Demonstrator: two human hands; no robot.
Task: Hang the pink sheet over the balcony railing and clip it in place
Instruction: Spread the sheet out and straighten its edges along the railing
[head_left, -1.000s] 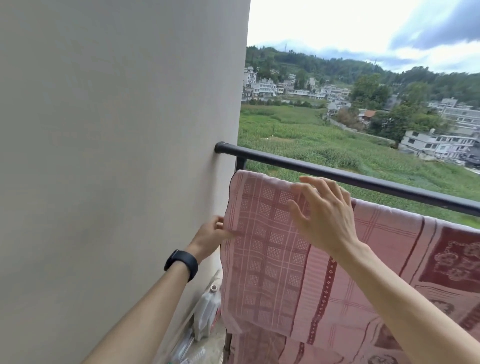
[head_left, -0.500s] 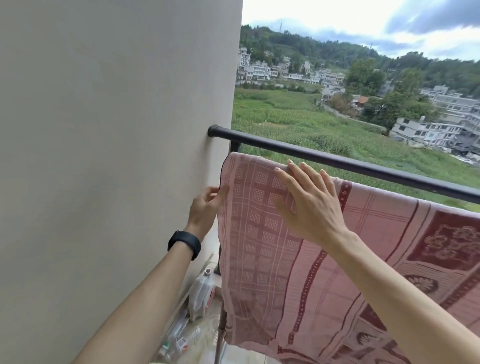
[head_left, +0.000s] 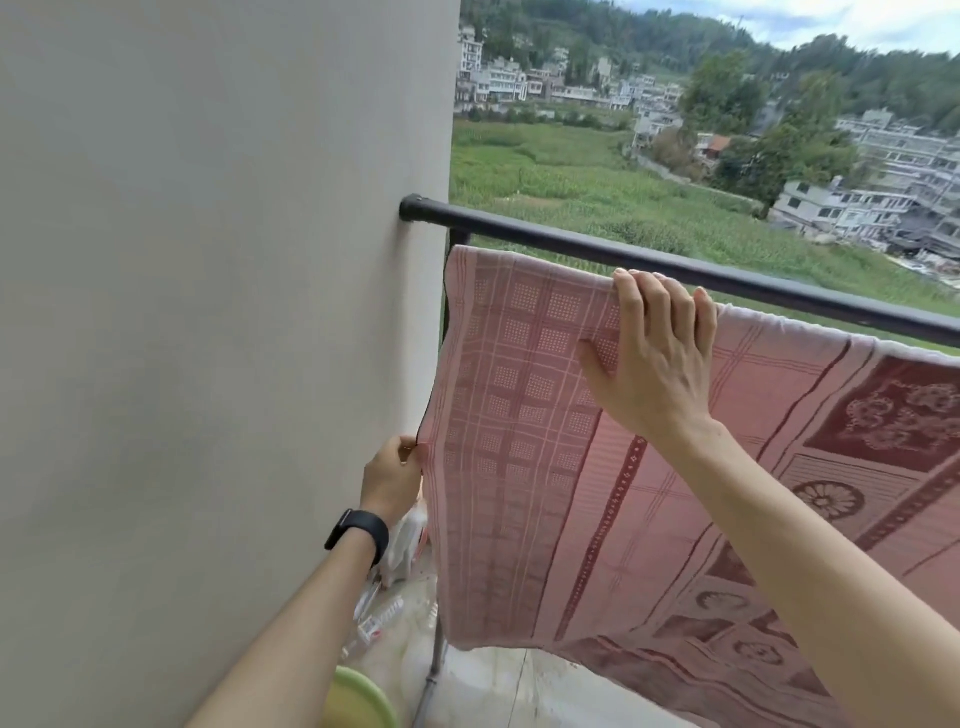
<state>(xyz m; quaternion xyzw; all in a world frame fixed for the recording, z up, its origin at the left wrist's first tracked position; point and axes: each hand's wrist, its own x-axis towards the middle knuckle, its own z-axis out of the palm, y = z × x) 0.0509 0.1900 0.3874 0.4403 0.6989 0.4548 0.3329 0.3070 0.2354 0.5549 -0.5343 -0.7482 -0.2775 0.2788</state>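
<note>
Along the railing (head_left: 571, 241), pink sheet (head_left: 519, 441) lengthwise, hem down.

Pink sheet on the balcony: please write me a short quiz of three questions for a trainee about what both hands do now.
1. True or false: the left hand holds the top edge of the pink sheet.
2. The right hand has its fingers: A. curled over the sheet's top edge; B. flat on its bottom corner; C. off the sheet.
3. Fill in: the black watch is on the ___ wrist.
Key: 1 false, it pinches the side edge; 2 A; 3 left.
</note>
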